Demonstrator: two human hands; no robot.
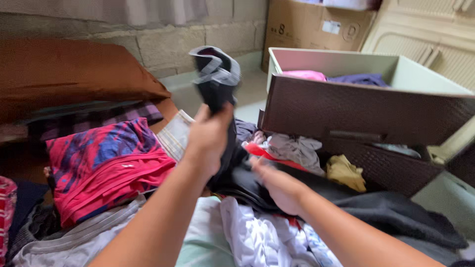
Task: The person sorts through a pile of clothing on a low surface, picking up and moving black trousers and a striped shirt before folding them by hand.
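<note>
My left hand (208, 141) is raised above a heap of clothes and grips a dark garment with a grey striped band (216, 74), which sticks up from my fist. My right hand (277, 185) is blurred and lies lower, fingers spread, on dark cloth (346, 198) in the pile; whether it grips anything is unclear. A pink and blue patterned garment (106, 160) lies left of my left arm. White and pale green clothes (237, 237) lie under my forearms.
A brown woven-look drawer (366, 111) with a pale interior stands at the right, holding pink and purple clothes. A second drawer sits below it. A cardboard box (316, 24) stands by the grey block wall. A brown pillow (74, 74) lies at the left.
</note>
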